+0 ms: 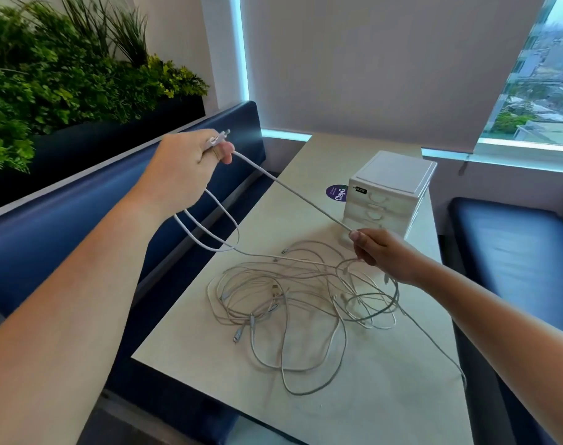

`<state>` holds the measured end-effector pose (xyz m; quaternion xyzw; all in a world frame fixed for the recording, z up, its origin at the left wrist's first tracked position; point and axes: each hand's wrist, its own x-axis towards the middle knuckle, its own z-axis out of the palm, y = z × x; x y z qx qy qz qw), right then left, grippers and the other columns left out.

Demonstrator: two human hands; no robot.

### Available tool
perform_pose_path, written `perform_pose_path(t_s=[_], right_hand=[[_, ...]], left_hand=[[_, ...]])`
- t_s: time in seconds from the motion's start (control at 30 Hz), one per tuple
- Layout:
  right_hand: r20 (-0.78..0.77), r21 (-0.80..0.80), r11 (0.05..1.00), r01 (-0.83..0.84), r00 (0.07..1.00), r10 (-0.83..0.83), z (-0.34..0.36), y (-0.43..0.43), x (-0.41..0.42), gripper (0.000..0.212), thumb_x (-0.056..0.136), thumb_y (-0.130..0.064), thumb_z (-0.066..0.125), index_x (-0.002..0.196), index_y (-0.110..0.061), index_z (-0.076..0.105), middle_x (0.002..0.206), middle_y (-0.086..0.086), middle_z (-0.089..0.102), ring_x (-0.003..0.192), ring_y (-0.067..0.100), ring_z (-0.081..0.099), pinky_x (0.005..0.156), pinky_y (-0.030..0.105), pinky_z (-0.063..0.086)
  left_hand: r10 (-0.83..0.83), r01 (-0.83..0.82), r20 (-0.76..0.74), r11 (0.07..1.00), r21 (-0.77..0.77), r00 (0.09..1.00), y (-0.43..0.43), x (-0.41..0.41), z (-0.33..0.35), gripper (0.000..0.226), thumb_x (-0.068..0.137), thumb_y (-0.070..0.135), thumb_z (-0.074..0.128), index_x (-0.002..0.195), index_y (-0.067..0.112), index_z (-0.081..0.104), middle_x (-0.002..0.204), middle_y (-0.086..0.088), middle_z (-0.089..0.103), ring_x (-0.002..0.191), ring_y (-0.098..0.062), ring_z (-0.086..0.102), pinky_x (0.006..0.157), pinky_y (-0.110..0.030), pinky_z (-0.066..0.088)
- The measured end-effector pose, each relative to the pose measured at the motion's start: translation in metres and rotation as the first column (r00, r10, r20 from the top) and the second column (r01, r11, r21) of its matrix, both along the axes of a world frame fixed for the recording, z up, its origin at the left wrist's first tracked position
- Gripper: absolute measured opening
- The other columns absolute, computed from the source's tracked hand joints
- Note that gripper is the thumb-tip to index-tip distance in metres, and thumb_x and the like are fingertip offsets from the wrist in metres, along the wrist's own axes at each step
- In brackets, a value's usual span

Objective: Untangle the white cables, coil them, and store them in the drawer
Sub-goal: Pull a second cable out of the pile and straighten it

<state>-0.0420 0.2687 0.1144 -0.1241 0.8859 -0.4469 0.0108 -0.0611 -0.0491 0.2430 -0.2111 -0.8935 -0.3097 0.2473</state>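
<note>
before me stood a pale table (386,412) between blue benches (514,245); plants (65,75) lined the wall, daylight edged a drawn blind (386,59).

Both arms extended. Left hand (190,162), raised at 10 o'clock, fingers curled round white cable (293,191); right hand (383,255), at 4 o'clock, pinches it.

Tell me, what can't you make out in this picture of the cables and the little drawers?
All in the head view:
- tangle: the cable count; thin strands overlap.
- drawer unit: contents; its drawers are closed.
- left hand: how the held cable loops in the palm; the hand's back hides it.
- purple sticker: partly behind the drawer unit, small print unreadable.
</note>
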Motion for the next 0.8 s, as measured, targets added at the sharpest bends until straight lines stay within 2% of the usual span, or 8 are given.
perform_pose_path(t_s=[0.2, 0.37, 0.47, 0.6, 0.7, 0.8], right_hand=[[0.037, 0.128, 0.99, 0.052, 0.998, -0.057, -0.012, 0.0, -0.007, 0.055, 0.088, -0.057, 0.034, 0.06, -0.013, 0.05, 0.061, 0.007, 0.048, 0.057, 0.017, 0.04, 0.06, 0.03, 0.034], [-0.034, 0.183, 0.979, 0.092, 0.996, -0.087, -0.017, 0.002, -0.007, 0.057, 0.091, -0.063, 0.031, 0.058, -0.019, 0.046, 0.059, 0.003, 0.049, 0.057, 0.017, 0.043, 0.062, 0.034, 0.036], [-0.106, 0.264, 0.956, 0.128, 0.989, -0.103, -0.014, 0.006, -0.004, 0.05, 0.098, -0.049, 0.033, 0.06, -0.018, 0.046, 0.063, 0.004, 0.054, 0.06, 0.019, 0.046, 0.063, 0.035, 0.036], [-0.128, 0.355, 0.918, 0.178, 0.982, -0.14, -0.01, 0.018, 0.004, 0.048, 0.098, -0.044, 0.035, 0.062, -0.015, 0.048, 0.064, 0.003, 0.055, 0.06, 0.019, 0.048, 0.061, 0.032, 0.037], [-0.084, 0.368, 0.905, 0.212, 0.977, -0.195, -0.011, 0.021, 0.006, 0.052, 0.098, -0.045, 0.036, 0.057, -0.014, 0.045, 0.056, -0.002, 0.048, 0.055, 0.016, 0.044, 0.057, 0.03, 0.034], [-0.017, 0.332, 0.916, 0.227, 0.972, -0.234, -0.012, 0.026, 0.009, 0.057, 0.098, -0.047, 0.035, 0.054, -0.013, 0.046, 0.053, 0.0, 0.045, 0.053, 0.017, 0.042, 0.054, 0.029, 0.031]], left_hand=[[0.022, -0.018, -0.069, 0.998, 0.056, 0.997, -0.006, -0.001, 0.007, 0.033, 0.104, 0.029, 0.045, 0.091, 0.007, 0.065, 0.054, 0.005, 0.038, 0.044, -0.007, 0.042, 0.042, -0.015, 0.028], [0.037, -0.031, -0.081, 0.996, 0.079, 0.996, -0.018, -0.004, 0.01, 0.03, 0.104, 0.03, 0.045, 0.091, 0.011, 0.064, 0.063, -0.017, 0.048, 0.05, -0.015, 0.041, 0.043, -0.018, 0.029], [0.037, -0.034, -0.052, 0.997, 0.069, 0.998, -0.021, -0.003, 0.005, 0.03, 0.104, 0.033, 0.045, 0.089, 0.015, 0.064, 0.064, -0.018, 0.047, 0.049, -0.015, 0.036, 0.044, -0.024, 0.03], [0.024, -0.024, -0.025, 0.999, 0.023, 0.999, -0.021, 0.0, -0.006, 0.027, 0.103, 0.029, 0.048, 0.086, 0.016, 0.064, 0.055, 0.001, 0.042, 0.046, -0.014, 0.037, 0.044, -0.024, 0.032], [0.029, -0.029, -0.02, 0.999, -0.018, 0.999, -0.018, -0.001, -0.014, 0.03, 0.103, 0.032, 0.047, 0.088, 0.014, 0.066, 0.058, -0.004, 0.045, 0.052, -0.02, 0.037, 0.053, -0.036, 0.034], [0.019, -0.019, 0.011, 0.999, -0.034, 1.0, -0.015, -0.002, -0.02, 0.031, 0.103, 0.034, 0.047, 0.089, 0.013, 0.067, 0.059, -0.008, 0.047, 0.054, -0.023, 0.041, 0.053, -0.039, 0.037]])
